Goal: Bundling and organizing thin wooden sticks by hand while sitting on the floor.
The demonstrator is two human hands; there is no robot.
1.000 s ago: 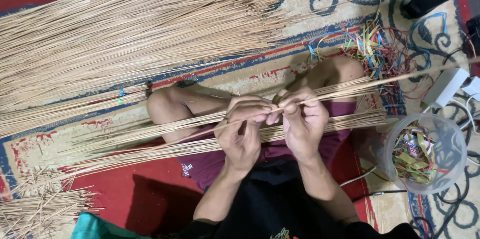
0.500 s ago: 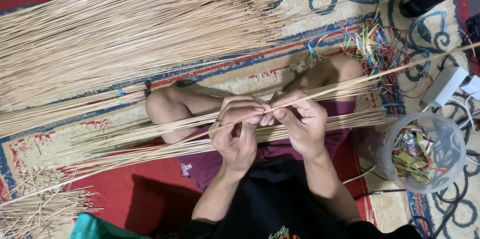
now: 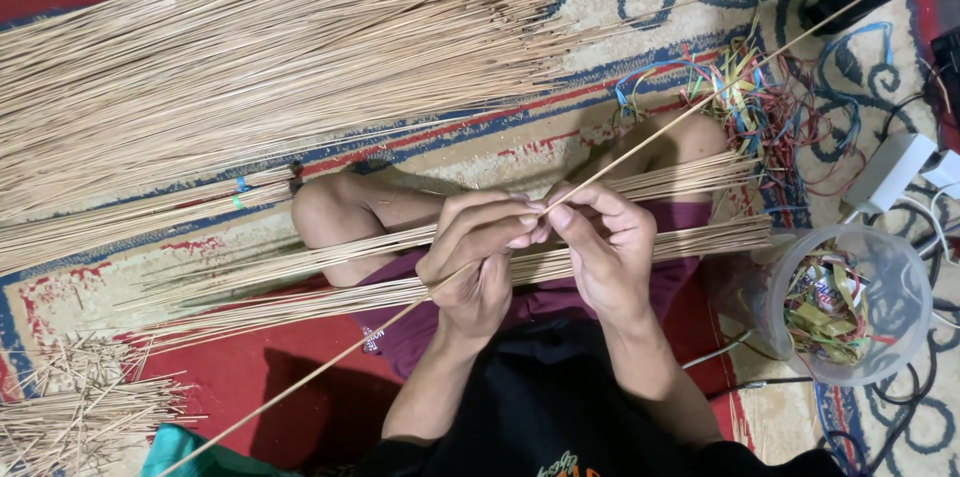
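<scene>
Left hand (image 3: 478,259): pinches a long stick (image 3: 742,77) at mid-length.
Right hand (image 3: 603,247): fingertips on the same stick.
Lap: two stick bundles (image 3: 330,299).
Right: clear tub (image 3: 850,307) of coloured strips.

Even indoor light, soft shadows, sharp focus, mild edge distortion
</scene>
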